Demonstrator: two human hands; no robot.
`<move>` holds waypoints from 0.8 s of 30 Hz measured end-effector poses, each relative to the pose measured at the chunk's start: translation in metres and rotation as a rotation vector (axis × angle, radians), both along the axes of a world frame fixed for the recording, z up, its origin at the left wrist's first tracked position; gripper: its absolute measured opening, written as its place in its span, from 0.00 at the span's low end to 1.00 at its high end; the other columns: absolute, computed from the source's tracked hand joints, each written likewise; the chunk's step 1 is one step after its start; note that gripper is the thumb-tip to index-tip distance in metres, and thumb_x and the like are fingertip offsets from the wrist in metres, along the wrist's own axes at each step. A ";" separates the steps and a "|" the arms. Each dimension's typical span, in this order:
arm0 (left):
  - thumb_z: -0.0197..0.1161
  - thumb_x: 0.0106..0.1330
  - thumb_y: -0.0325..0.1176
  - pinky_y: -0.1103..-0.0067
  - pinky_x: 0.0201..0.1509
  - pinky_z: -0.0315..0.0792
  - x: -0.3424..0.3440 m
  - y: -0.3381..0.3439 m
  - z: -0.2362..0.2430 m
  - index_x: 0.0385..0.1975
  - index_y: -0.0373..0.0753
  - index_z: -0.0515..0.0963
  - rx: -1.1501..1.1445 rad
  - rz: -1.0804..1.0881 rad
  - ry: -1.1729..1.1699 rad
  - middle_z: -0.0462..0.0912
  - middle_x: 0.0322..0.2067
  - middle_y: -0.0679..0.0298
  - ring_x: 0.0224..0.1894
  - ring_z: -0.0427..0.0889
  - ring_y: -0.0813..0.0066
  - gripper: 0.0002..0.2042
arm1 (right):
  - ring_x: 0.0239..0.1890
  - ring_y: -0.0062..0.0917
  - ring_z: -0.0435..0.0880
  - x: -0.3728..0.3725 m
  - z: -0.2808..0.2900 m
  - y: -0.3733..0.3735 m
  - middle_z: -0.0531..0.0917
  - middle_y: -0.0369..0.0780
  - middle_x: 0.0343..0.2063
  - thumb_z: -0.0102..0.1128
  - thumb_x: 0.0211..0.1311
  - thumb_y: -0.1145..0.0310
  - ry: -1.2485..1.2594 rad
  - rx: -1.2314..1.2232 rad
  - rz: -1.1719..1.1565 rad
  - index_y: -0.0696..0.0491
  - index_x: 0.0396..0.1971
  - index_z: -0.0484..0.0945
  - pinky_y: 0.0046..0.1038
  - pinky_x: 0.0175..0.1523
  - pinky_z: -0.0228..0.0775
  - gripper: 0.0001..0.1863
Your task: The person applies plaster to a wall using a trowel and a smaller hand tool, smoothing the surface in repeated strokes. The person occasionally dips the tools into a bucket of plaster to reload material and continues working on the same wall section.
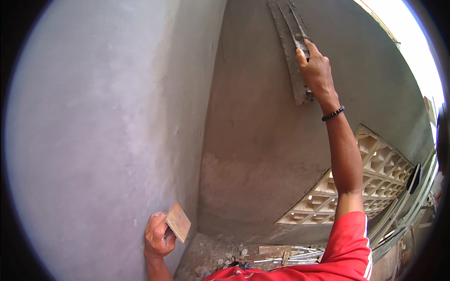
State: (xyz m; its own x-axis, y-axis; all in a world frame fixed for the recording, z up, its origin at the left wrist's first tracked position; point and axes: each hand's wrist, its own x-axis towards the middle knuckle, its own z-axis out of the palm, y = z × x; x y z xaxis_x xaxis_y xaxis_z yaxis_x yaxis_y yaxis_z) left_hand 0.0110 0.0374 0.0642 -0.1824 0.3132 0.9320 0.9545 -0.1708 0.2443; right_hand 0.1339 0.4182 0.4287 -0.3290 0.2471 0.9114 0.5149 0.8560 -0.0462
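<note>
High on the grey plastered wall (253, 93), my right hand (318, 70) is closed round the handle of a long plastering trowel (293, 70). The trowel's blade lies along the wall surface, its upper end near the top of the view. A black bead bracelet (333, 114) circles my right wrist. Low on the left, my left hand (159, 236) grips a small square tan board (179, 222) from behind. That hand is close beside the left wall (103, 131); whether it touches is unclear. My fingers partly hide how the board is held.
The two walls meet in a corner left of centre. A lattice of pale ventilation blocks (375, 164) is set in the right wall. Rubble and wood strips (281, 255) lie on the floor below. Long poles (398, 210) lean at the right, with bright sky above.
</note>
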 end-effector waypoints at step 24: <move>0.73 0.55 0.27 0.61 0.49 0.77 0.006 -0.008 -0.010 0.47 0.32 0.69 0.059 0.101 -0.152 0.80 0.43 0.47 0.40 0.83 0.47 0.23 | 0.30 0.47 0.85 -0.023 -0.083 -0.002 0.84 0.52 0.27 0.55 0.67 0.57 -0.621 0.133 0.025 0.50 0.66 0.64 0.43 0.40 0.78 0.30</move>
State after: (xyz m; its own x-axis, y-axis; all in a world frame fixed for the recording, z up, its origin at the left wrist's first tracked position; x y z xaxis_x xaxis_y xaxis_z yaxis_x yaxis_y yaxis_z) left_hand 0.0174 0.0295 0.0542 -0.3501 0.2315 0.9076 0.9204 -0.0948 0.3792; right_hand 0.1111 0.4158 0.3454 -0.8102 0.1306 0.5714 0.3916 0.8460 0.3619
